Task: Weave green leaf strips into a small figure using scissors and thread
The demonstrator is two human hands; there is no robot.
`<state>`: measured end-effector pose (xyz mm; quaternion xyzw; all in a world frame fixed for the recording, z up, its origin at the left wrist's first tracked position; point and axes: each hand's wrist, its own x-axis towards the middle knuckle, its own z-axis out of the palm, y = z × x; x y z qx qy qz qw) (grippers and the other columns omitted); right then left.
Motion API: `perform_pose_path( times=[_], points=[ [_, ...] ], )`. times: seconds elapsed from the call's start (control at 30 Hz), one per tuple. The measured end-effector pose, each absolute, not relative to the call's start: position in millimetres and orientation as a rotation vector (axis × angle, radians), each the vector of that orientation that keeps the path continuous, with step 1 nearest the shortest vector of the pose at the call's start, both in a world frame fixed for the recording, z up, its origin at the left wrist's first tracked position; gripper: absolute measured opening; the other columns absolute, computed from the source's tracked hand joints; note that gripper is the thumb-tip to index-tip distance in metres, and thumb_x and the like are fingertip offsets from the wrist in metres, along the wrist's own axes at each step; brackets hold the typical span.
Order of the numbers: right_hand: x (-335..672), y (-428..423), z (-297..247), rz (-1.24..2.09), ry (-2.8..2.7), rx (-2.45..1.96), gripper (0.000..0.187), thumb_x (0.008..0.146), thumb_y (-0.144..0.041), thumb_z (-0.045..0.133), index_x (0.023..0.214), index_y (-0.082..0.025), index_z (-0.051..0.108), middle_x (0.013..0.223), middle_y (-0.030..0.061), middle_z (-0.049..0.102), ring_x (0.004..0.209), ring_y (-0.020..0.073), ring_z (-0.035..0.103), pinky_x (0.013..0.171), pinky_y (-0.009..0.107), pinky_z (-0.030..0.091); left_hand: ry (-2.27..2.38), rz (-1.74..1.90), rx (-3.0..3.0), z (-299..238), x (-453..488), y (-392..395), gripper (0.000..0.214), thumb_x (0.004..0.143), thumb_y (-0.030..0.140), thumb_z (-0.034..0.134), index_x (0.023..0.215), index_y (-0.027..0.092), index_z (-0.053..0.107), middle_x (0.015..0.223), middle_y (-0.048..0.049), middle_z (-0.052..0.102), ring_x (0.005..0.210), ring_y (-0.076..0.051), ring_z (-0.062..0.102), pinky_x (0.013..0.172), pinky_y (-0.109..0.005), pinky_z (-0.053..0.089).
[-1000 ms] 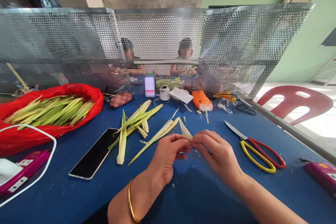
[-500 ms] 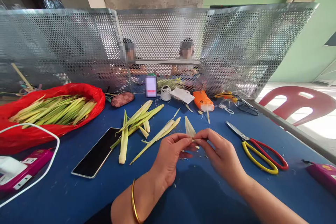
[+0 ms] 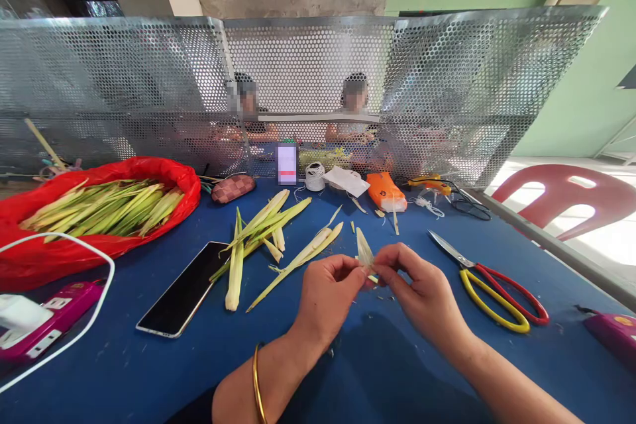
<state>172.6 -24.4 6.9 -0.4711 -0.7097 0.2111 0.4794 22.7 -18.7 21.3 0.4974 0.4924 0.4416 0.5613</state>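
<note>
My left hand point(image 3: 328, 295) and my right hand point(image 3: 422, 291) meet over the blue table point(image 3: 149, 371), both pinching a small pale folded leaf strip point(image 3: 364, 250) whose tip sticks up between the fingertips. A gold bangle sits on my left wrist. Loose green and cream leaf strips point(image 3: 263, 232) lie just left of the hands. Yellow and red handled scissors point(image 3: 489, 281) rest to the right of my right hand.
A red bag of green leaves point(image 3: 99, 212) sits at the left, a black phone point(image 3: 183, 291) near it, a magenta power strip point(image 3: 44, 324) with white cable at the left edge. Thread spool point(image 3: 315, 177), orange tool point(image 3: 385, 192), perforated metal screen point(image 3: 447, 93), two people behind it, red chair point(image 3: 561, 195).
Both hands have shifted slightly right and the leaf strip's tip now stands more upright between the fingertips. Nothing else on the table has moved.
</note>
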Motion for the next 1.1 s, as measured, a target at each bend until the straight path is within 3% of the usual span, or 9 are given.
perform_pose_path(
  times=[0.3,0.53,0.83,1.1],
  points=[
    [174.7,-25.2,13.8,0.390,-1.937,-1.035,0.012,0.091,-0.017,0.052,0.090,-0.022,0.063,0.082,0.0022,0.066,0.075,0.0153,0.062,0.068,0.025,0.049,0.964,0.912,0.742,22.5,13.6,-13.4,0.018,0.066,0.031,0.071,0.063,0.015,0.063,0.059,0.0002,0.059,0.058,-0.010,0.055,0.052,-0.021,0.037],
    [173.5,-24.9,12.1,0.449,-1.827,-0.988,0.012,0.091,-0.020,0.053,0.087,-0.021,0.064,0.086,0.0037,0.064,0.080,0.0164,0.062,0.072,0.027,0.050,0.985,0.960,0.808,24.3,15.0,-15.4,0.017,0.066,0.027,0.073,0.076,0.014,0.069,0.075,-0.0049,0.069,0.069,-0.014,0.063,0.057,-0.022,0.042],
    [169.7,-26.6,14.7,0.486,-1.656,-1.126,0.007,0.084,-0.023,0.058,0.079,-0.020,0.061,0.072,0.0011,0.064,0.065,0.0155,0.060,0.059,0.026,0.049,1.026,0.989,1.020,24.3,19.4,-18.2,0.018,0.071,0.030,0.069,0.081,0.015,0.074,0.079,-0.0073,0.073,0.069,-0.016,0.066,0.061,-0.024,0.042],
    [173.0,-24.5,12.8,0.487,-1.770,-1.101,0.012,0.087,-0.020,0.055,0.078,-0.020,0.063,0.075,0.0014,0.064,0.069,0.0155,0.060,0.063,0.026,0.049,1.150,1.042,1.094,25.7,20.7,-18.4,0.016,0.069,0.032,0.069,0.070,0.016,0.071,0.063,-0.0037,0.068,0.063,-0.015,0.060,0.059,-0.025,0.041]
  ],
)
